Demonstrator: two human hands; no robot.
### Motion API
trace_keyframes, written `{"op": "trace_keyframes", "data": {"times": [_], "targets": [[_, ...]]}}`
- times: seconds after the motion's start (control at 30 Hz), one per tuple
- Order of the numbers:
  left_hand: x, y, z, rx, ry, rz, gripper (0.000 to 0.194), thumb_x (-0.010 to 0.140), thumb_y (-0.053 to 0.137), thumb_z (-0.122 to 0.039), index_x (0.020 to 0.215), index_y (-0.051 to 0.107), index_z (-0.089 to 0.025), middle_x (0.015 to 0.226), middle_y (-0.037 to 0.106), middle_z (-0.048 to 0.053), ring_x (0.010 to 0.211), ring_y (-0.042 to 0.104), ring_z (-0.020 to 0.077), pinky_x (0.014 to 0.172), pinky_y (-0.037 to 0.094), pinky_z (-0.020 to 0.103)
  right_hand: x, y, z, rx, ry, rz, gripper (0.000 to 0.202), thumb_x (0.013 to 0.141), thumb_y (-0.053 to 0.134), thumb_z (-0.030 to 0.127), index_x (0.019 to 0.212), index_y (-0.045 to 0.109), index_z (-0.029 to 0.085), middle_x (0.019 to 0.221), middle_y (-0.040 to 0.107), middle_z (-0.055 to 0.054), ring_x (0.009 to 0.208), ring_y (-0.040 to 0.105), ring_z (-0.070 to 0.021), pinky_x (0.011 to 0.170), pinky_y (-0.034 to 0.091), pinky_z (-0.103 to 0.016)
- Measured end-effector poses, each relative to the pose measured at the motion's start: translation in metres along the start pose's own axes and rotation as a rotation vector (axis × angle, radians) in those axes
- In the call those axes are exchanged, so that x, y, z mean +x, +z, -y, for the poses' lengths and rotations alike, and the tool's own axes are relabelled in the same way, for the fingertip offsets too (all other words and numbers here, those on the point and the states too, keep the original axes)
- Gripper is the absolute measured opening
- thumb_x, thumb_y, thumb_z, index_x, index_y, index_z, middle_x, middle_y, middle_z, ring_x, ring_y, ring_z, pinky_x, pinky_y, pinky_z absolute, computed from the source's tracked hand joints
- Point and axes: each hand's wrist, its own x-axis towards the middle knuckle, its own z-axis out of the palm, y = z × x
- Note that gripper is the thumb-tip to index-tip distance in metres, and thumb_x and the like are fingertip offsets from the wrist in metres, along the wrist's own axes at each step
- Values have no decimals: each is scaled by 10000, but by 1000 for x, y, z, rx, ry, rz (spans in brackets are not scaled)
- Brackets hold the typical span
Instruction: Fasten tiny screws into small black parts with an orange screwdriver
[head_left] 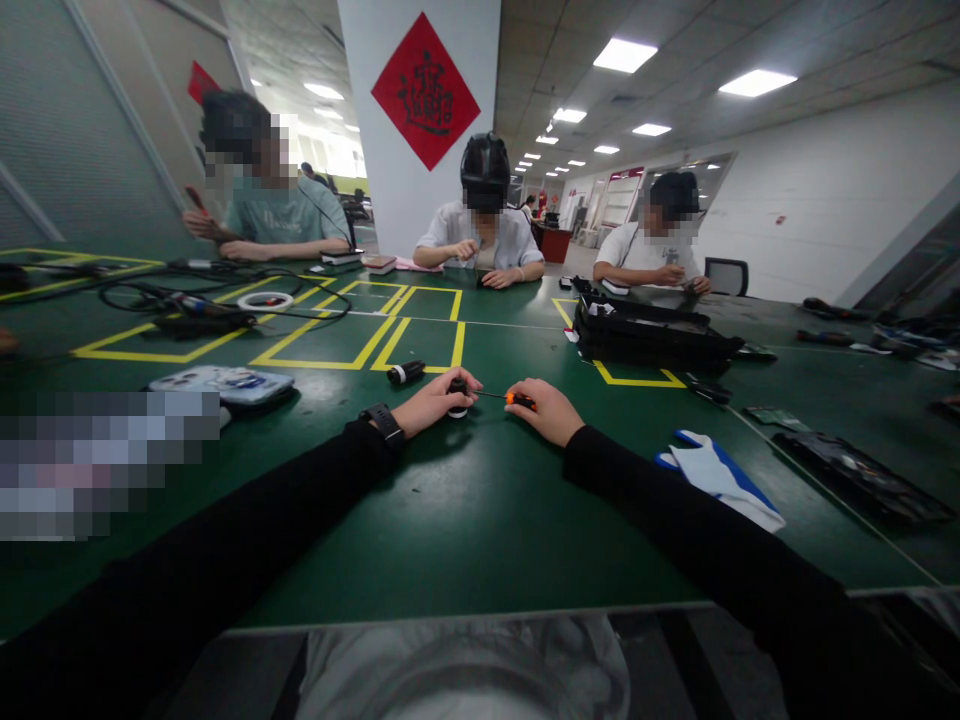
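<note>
Left hand [430,404]: fingers gripping black cylinder [457,393], held between thumb and fingertips over bench [442,530]. Right hand [556,411]: fingers closed round screwdriver [522,401] by orange-black handle, aimed left at cylinder; whether screwdriver touches it, too small to tell. Second cylinder [406,373] lies on bench just beyond left hand, apart from fingers. Glove [721,482] lies right of right hand.

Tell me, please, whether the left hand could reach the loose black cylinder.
Probably yes: the loose black cylinder lies near the left hand, nothing between, though that hand holds a black piece.
</note>
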Motion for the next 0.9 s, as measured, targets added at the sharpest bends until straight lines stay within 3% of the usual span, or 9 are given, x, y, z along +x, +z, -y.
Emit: {"op": "trace_keyframes", "data": {"times": [0.13, 0.23, 0.43, 0.73, 0.9], "targets": [[1, -6, 2, 224, 21, 110, 283, 675, 611, -188, 927, 484, -162, 930, 593, 26, 825, 562, 122, 794, 425, 306, 0, 2, -1, 19, -1, 26, 217, 813, 535, 332, 963, 575, 181, 846, 552, -44, 809, 472, -157, 732, 349, -266], [2, -13, 5, 268, 16, 178, 337, 692, 618, -250, 972, 449, -169, 961, 593, 44, 860, 566, 136, 797, 433, 331, 0, 2, -1, 37, -16, 29, 254, 831, 497, 360, 981, 575, 170, 876, 550, -55, 839, 470, -161, 765, 355, -281], [4, -20, 8, 324, 48, 241, 384, 695, 623, -297, 1005, 441, -161, 959, 593, 52, 883, 564, 142, 849, 420, 362, 3, 1, -2, 63, -15, 20, 278, 889, 367, 286, 832, 600, 145, 839, 547, -58, 826, 473, -148, 778, 362, -281], [5, -21, 6, 411, 32, 234, 314, 716, 593, -298, 958, 436, -175, 860, 582, 13, 775, 552, 125, 768, 433, 316, 3, 0, -9, 206, -4, 11, 238, 867, 416, 283, 901, 618, 163, 897, 591, -53, 838, 525, -141, 796, 392, -285], [6, -26, 0, 373, -17, 334, 343, 710, 586, -231, 1003, 415, -177, 930, 573, 17, 878, 542, 130, 847, 404, 317, 1, 1, -13, 361, 73, 22, 241, 796, 534, 319, 987, 581, 180, 917, 618, -36, 845, 563, -142, 805, 420, -292]]}}
